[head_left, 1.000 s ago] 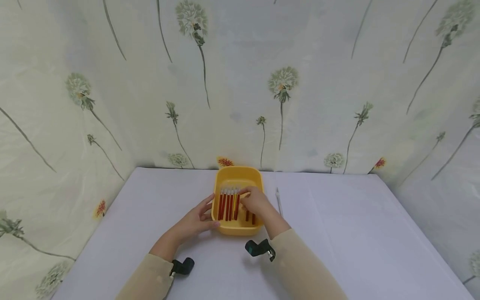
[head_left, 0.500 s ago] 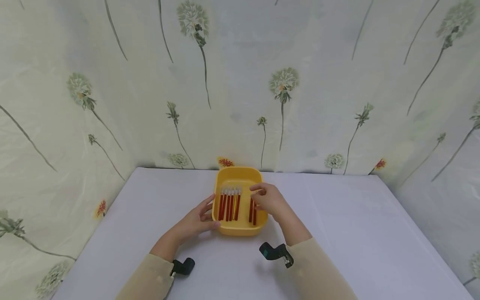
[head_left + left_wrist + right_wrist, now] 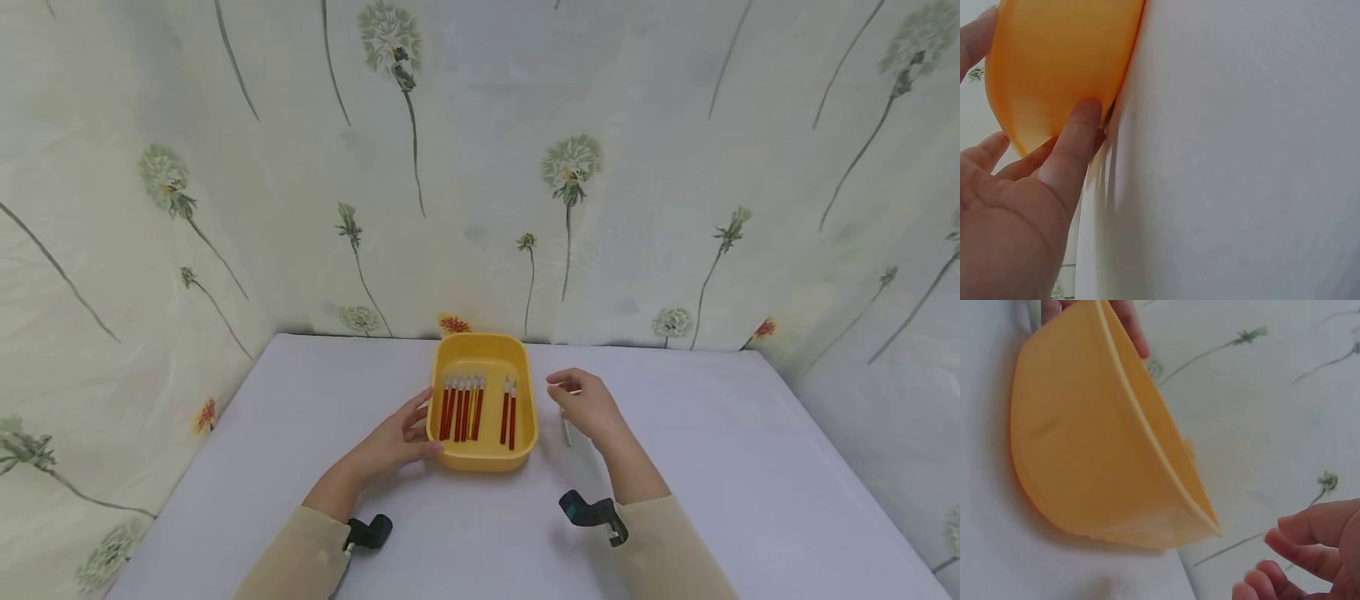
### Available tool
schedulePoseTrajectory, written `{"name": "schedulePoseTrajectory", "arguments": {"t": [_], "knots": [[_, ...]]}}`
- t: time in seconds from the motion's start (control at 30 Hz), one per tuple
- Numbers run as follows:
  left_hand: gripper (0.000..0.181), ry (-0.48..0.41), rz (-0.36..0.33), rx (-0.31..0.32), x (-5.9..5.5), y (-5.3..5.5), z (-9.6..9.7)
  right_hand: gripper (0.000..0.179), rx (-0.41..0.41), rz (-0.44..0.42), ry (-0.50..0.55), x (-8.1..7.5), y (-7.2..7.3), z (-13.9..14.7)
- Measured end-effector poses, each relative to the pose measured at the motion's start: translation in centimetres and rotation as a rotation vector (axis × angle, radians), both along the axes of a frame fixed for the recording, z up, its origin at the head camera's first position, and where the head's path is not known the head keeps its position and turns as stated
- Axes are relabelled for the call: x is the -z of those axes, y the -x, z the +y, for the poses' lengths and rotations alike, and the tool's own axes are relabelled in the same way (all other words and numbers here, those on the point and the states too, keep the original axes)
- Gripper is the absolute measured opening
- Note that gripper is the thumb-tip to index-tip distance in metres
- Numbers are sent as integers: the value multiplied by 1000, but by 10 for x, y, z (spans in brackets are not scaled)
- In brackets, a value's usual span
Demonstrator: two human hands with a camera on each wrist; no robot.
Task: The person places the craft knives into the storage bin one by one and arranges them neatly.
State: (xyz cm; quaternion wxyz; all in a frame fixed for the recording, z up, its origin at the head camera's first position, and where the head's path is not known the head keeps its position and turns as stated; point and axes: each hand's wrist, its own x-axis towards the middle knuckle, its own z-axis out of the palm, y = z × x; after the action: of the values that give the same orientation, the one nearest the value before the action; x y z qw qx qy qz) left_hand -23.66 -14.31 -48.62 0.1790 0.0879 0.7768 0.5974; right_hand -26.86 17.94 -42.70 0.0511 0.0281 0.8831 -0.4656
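A yellow plastic basin (image 3: 483, 462) stands on the white table. Inside on its left lies a row of slim red pen-like sticks (image 3: 459, 417) with pale tips, a yellow one among them. Two more red sticks (image 3: 508, 421) lie apart on the right. My left hand (image 3: 393, 446) rests with spread, fairly straight fingers against the basin's outer left wall; the left wrist view shows fingertips (image 3: 1088, 111) on that wall. Right of the basin, my right hand (image 3: 588, 408) hovers with loosely bent fingers and nothing visible in them. Partly hidden beneath it lies a thin whitish stick (image 3: 567, 432).
The white-covered tabletop (image 3: 720, 450) spreads out on both sides of the basin. Behind it rises a pale cloth backdrop (image 3: 480, 167) printed with dandelions. Each wrist carries a small black camera (image 3: 367, 532).
My right hand has drawn out of the basin to the right and is now above the whitish stick. Two red sticks now show fully on the right side. The left hand has stayed in place.
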Motion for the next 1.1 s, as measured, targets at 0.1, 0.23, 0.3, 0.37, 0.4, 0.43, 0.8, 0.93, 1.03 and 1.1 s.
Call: {"name": "schedulePoseTrajectory", "arguments": {"t": [0.1,0.23,0.3,0.37,0.4,0.43,0.8,0.93,1.03,1.1], "knots": [[96,2,-5,-4,0,0,0,30,23,-6,-6,10,2,8],[97,-1,-5,0,0,0,0,29,54,-30,-25,23,7,15],[96,-6,-3,5,0,0,-1,28,67,-43,-31,29,8,16],[97,-11,-1,12,0,0,-1,28,75,-61,-38,33,9,17],[97,-13,-1,15,0,1,-1,28,75,-70,-43,36,10,17],[97,-13,0,16,0,1,-1,28,76,-77,-47,38,11,18],[97,-1,-1,8,0,1,0,28,78,-124,-60,54,19,20],[97,4,-2,1,0,1,0,27,62,-107,-94,56,19,21],[97,9,-1,-1,0,1,0,26,56,-110,-122,57,20,21],[97,8,-2,-1,0,1,0,26,57,-123,-135,57,21,21]]}}
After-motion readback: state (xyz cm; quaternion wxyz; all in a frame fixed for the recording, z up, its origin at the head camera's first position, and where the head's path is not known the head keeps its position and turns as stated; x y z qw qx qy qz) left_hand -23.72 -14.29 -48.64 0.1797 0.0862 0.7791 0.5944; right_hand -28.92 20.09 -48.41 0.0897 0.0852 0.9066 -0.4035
